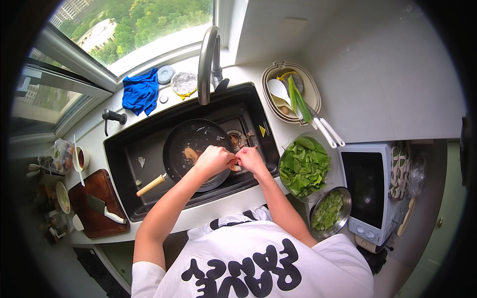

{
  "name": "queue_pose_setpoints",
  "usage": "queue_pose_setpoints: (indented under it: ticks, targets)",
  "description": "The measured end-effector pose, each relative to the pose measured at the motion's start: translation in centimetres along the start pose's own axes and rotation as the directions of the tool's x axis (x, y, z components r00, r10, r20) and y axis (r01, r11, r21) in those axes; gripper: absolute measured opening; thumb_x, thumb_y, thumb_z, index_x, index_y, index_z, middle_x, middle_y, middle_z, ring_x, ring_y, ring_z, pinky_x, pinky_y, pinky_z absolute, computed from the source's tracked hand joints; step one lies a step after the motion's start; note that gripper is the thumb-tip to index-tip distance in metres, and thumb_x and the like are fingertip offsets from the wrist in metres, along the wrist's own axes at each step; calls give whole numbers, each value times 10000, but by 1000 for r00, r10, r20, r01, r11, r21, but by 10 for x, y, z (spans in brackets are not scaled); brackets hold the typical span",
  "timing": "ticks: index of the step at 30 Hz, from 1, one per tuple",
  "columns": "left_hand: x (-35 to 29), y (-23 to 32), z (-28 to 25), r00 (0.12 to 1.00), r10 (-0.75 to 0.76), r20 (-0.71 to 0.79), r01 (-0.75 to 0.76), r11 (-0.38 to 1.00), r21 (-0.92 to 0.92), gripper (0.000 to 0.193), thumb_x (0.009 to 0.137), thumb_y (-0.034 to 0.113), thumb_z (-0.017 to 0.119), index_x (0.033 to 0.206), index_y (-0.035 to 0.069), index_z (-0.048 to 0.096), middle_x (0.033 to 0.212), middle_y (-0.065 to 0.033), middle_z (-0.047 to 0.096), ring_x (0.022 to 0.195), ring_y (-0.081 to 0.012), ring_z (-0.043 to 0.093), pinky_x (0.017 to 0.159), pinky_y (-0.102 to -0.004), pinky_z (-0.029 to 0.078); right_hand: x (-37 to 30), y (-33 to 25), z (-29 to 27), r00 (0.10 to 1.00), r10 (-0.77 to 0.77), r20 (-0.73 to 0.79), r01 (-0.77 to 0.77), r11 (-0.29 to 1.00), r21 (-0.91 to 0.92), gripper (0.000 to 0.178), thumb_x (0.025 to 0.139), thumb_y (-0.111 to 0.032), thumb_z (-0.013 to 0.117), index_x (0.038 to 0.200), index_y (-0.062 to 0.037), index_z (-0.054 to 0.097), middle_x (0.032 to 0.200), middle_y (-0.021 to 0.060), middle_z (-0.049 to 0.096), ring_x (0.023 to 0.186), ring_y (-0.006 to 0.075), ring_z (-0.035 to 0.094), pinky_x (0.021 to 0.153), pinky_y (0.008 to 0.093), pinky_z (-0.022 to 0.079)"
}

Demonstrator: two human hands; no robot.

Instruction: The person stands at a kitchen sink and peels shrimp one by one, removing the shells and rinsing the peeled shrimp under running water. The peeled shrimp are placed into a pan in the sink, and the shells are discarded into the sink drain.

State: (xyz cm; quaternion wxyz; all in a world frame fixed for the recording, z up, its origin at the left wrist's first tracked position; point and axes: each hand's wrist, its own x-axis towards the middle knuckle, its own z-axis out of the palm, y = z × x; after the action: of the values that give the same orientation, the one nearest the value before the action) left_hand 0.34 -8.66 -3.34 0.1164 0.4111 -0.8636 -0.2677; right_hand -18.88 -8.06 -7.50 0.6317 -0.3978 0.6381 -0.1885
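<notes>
Fingertips pinched together, my left hand (214,158) and my right hand (249,160) meet over the right rim of a black frying pan (180,144). Whatever they pinch is small and mostly hidden by the fingers. Inside the pan lies a pale orange-pink lump (190,154), shrimp-like, with whitish bits around it. The pan rests in a black sink (130,154), its wooden handle (151,185) pointing to the lower left. Pinkish and whitish scraps (237,140) lie around the drain, just beyond my right hand.
Over the sink arches a faucet (204,64). To the right stand a bowl of leafy greens (304,166), a metal bowl of chopped greens (328,211), nested basins (271,107) and a microwave (365,184). At left, a knife (106,209) lies on a brown cutting board (94,188).
</notes>
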Motion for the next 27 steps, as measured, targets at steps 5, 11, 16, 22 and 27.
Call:
queue_pose_setpoints:
  ticks: [5, 11, 16, 22, 27]
  targets:
    - [-4, -1, 7, 998, -55, 36, 53, 998, 40, 123, 809, 218, 782, 866, 110, 797, 767, -101, 748, 694, -297, 723, 639, -400, 577, 14, 26, 16, 979, -145, -146, 119, 978, -173, 162, 914, -149, 616, 871, -8, 683, 813, 141, 729, 778, 263, 710, 725, 392, 543]
    - [-8, 5, 17, 1000, -21, -5, 21, 991, 135, 108, 724, 155, 753, 818, 102, 743, 735, -95, 722, 723, -264, 723, 663, -400, 587, 10, 16, 14, 996, -33, -80, 17, 980, -197, 158, 956, -165, 611, 901, -25, 660, 776, 59, 672, 696, 134, 615, 635, 302, 478]
    - [-12, -1, 21, 993, -46, -112, 47, 999, 7, 144, 745, 149, 774, 881, 100, 779, 756, -99, 726, 744, -265, 722, 676, -393, 592, 6, 14, 13, 1000, -2, -10, 2, 997, -75, 149, 984, -173, 610, 895, -57, 639, 733, 18, 623, 613, 85, 533, 534, 271, 400]
    - [-13, -3, 2, 989, -48, -143, 24, 985, -169, 121, 843, 154, 756, 924, 67, 778, 817, -101, 730, 780, -316, 719, 688, -413, 594, -13, -10, -1, 974, 74, 214, -102, 987, 123, 157, 1053, -215, 585, 1005, -67, 568, 689, -41, 518, 554, 43, 401, 486, 230, 276]
    - [-21, -5, 0, 987, 29, -161, -55, 985, -161, 118, 850, 105, 762, 953, 47, 772, 857, -111, 727, 754, -318, 716, 675, -395, 595, -18, -12, -5, 949, 47, 311, -121, 967, 224, 157, 1078, -215, 565, 1007, -80, 527, 695, -45, 506, 554, 36, 386, 488, 223, 265]
